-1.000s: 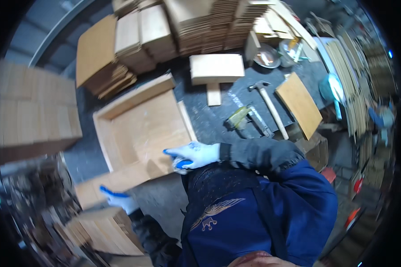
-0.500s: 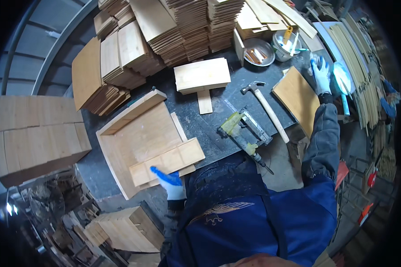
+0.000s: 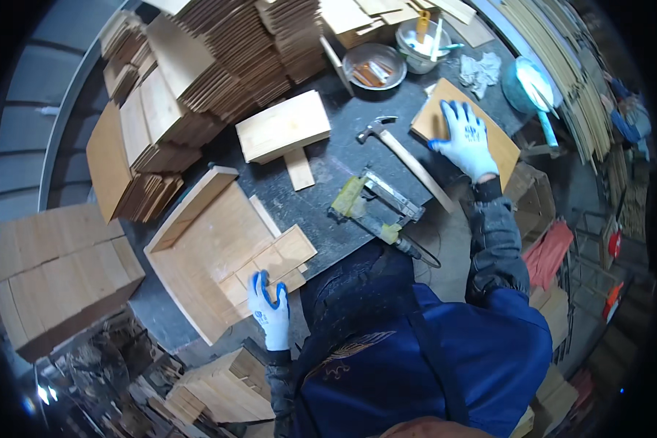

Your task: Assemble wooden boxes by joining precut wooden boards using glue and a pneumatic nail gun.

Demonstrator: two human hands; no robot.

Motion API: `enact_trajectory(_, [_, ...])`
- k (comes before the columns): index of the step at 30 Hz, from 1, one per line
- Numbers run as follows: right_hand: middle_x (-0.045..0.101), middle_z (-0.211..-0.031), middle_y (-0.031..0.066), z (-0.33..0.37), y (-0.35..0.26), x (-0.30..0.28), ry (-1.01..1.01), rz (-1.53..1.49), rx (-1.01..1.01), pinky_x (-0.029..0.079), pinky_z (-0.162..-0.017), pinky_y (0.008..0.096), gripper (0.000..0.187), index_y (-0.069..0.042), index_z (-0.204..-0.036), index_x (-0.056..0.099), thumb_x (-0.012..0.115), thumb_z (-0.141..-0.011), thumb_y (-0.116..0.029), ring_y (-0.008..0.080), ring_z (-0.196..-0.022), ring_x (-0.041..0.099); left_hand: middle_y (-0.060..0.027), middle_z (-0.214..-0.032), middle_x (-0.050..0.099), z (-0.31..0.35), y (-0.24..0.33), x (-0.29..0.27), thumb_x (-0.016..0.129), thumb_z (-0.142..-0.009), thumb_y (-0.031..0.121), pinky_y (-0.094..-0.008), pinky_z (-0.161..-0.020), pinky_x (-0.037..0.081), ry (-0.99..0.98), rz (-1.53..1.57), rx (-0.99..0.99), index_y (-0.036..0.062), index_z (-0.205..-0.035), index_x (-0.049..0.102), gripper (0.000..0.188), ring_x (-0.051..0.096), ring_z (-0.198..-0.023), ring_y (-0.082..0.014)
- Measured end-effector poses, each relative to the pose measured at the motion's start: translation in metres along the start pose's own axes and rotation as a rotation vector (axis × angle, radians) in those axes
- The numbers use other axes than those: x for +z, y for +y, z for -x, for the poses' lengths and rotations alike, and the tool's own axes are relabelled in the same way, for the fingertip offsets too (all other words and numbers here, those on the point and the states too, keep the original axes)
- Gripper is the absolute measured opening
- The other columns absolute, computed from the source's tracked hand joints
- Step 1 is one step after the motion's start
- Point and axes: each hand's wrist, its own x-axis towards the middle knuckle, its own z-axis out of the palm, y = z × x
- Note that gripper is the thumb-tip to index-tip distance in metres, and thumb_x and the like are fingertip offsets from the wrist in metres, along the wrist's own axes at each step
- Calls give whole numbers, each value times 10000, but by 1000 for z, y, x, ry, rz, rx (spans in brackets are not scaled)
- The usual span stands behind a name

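My right hand (image 3: pixel 466 142), in a white glove with blue fingertips, lies with spread fingers over a flat brown wooden board (image 3: pixel 498 144) at the bench's right edge. My left hand (image 3: pixel 269 312), gloved alike, has its fingers apart at the near edge of a light wooden strip (image 3: pixel 290 248). The strip lies across the front of a partly built wooden drawer box (image 3: pixel 223 219), whose back and left side stand up. Between the hands lie a nail gun (image 3: pixel 376 204) with yellow tape and a claw hammer (image 3: pixel 416 164) with a wooden handle.
Stacked wooden panels (image 3: pixel 233 55) fill the bench's far side. A small pile of boards (image 3: pixel 283 128) sits mid-bench. Farther right are a metal bowl (image 3: pixel 374 67), a white bucket (image 3: pixel 418 55), a crumpled rag (image 3: pixel 480 73) and a teal pan (image 3: pixel 527 84). Cartons (image 3: pixel 66 285) stand at left.
My right hand has come back from the rag near the teal pan onto the brown board. My left hand's fingers have spread at the strip's edge. The whole view has shifted.
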Motion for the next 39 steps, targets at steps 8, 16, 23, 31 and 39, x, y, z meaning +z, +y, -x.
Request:
enact_trajectory(8, [213,-1580,165,115,55,20,-225,147,278,127,-1171,550,1055,-78,-1525,210,803,-674,-271,360,-1480,130,-216,-1542,275,-22,-31,16,729,-797,371,-554,-1117,243,-157,-355,148,130,-1465,390,787,246,-1400,-468])
enact_trajectory(16, [318,-1526,183,140,89,63,-108,290,173,211,-1146,538,747,-7,-1456,320,632,-791,-146,337,-1423,288,-246,-1501,329,-30,-33,10,728,-798,372,-536,-1099,280,-200,-443,226,91,-1442,405,774,308,-1370,-450])
enact_trajectory(23, [408,-1479,173,147,99,74,-63,258,65,235,-1141,517,594,-21,-1407,408,561,-849,-156,323,-1389,359,-252,-1503,321,-25,-33,10,699,-820,383,-536,-1102,284,-190,-474,223,95,-1458,389,766,309,-1368,-462])
enact_trajectory(31, [589,-1282,139,157,92,-43,146,210,159,423,-995,405,412,-63,-1242,567,614,-847,-170,289,-1191,555,-232,-1482,364,-45,-20,-7,683,-842,295,-506,-1109,294,-187,-260,293,96,-1458,391,710,328,-1370,-423])
enact_trajectory(39, [663,-1105,184,170,17,-159,251,-311,-192,477,-937,387,346,18,-1115,625,580,-772,31,351,-1049,635,-150,-1402,515,-76,49,-80,692,-834,75,-385,-1114,331,35,192,478,12,-1386,469,599,423,-1357,-304])
